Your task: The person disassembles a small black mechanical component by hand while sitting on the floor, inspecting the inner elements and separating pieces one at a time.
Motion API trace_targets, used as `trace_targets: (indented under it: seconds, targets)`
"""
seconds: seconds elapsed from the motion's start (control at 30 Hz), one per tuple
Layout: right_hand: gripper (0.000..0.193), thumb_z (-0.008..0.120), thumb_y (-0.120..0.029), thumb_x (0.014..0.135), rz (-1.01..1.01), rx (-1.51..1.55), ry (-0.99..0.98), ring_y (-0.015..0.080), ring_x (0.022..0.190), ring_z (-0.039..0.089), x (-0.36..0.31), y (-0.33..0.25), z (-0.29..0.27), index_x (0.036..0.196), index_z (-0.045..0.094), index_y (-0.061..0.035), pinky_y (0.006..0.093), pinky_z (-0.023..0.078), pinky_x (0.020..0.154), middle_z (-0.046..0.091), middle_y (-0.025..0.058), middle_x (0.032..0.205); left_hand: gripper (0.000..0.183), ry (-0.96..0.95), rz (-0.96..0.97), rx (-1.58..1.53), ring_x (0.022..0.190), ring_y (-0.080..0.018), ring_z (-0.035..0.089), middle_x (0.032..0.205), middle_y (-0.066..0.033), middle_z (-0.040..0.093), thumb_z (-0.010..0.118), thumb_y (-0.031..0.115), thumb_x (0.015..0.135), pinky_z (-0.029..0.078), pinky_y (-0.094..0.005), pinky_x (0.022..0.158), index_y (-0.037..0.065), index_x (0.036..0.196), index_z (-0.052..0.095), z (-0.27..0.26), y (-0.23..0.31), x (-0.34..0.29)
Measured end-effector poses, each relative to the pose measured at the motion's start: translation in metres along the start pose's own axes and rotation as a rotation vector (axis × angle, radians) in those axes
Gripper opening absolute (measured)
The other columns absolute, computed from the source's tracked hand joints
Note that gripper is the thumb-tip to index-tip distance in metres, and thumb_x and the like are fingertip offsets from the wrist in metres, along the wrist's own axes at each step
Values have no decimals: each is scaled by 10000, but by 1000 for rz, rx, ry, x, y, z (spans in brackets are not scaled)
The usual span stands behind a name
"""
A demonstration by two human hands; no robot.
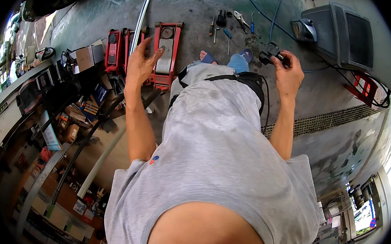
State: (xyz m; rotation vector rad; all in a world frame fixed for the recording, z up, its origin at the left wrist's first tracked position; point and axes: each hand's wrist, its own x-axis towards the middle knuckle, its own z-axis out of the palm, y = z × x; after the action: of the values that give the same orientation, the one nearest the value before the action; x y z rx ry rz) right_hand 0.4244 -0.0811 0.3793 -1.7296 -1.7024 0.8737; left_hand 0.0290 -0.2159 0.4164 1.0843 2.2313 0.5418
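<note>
My right hand is closed, thumb and fingers pinching a small black part with rounded ends; its exact kind I cannot make out. My left hand is empty, its fingers stretched and the thumb spread away from them. It hovers in front of a red floor jack with a grey middle plate. A shiny metal bar runs upward past the fingertips, and whether they touch it I cannot tell. Beyond my feet lie screwdrivers, locking pliers and a dark cylindrical piece.
More red jacks stand at the left, beside cluttered boxes and long pipes. An old boxy monitor is at the far right, with a blue hose nearby. A floor grate crosses the right side.
</note>
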Motion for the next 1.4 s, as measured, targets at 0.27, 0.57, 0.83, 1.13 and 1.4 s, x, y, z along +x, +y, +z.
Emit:
trace_targets:
  seconds: [0.27, 0.57, 0.83, 1.13, 1.4]
  targets:
    - [417, 870, -260, 769, 397, -431, 187, 366, 999, 680, -26, 179, -29, 1068, 702, -23, 445, 534, 868, 704, 170, 1073, 536, 24, -473, -511, 740, -130, 633, 949, -90, 709, 787, 302, 878, 502, -264, 655, -64, 1240, 637, 78, -199, -40]
    - [447, 886, -254, 739, 956, -426, 292, 373, 1010, 681, -144, 195, 19, 1059, 705, -1, 441, 521, 904, 724, 197, 1058, 136, -191, -631, 137, 619, -163, 601, 721, -29, 652, 725, 157, 832, 499, -315, 575, 27, 855, 757, 69, -270, -19]
    - [363, 870, -189, 694, 1283, -355, 308, 341, 934, 710, -268, 80, 136, 960, 724, 12, 427, 536, 886, 747, 182, 964, 389, -240, -535, -643, 703, -130, 635, 921, -34, 667, 709, 239, 937, 554, -291, 600, -7, 1221, 610, 22, -235, 250]
    - [347, 806, -173, 676, 1434, -316, 278, 305, 952, 724, -287, -28, 197, 971, 743, -2, 404, 546, 878, 755, 171, 960, 456, -360, -459, -571, 875, -242, 677, 1094, -123, 666, 726, 267, 901, 589, -352, 700, -23, 1228, 597, 10, -173, 383]
    - [363, 795, -114, 714, 1467, -118, 441, 276, 908, 716, -276, -53, 206, 1043, 731, 25, 374, 544, 827, 751, 156, 943, 384, -545, -448, -376, 762, -210, 665, 976, -88, 680, 707, 260, 911, 570, -335, 638, -12, 1172, 635, 16, -195, 327]
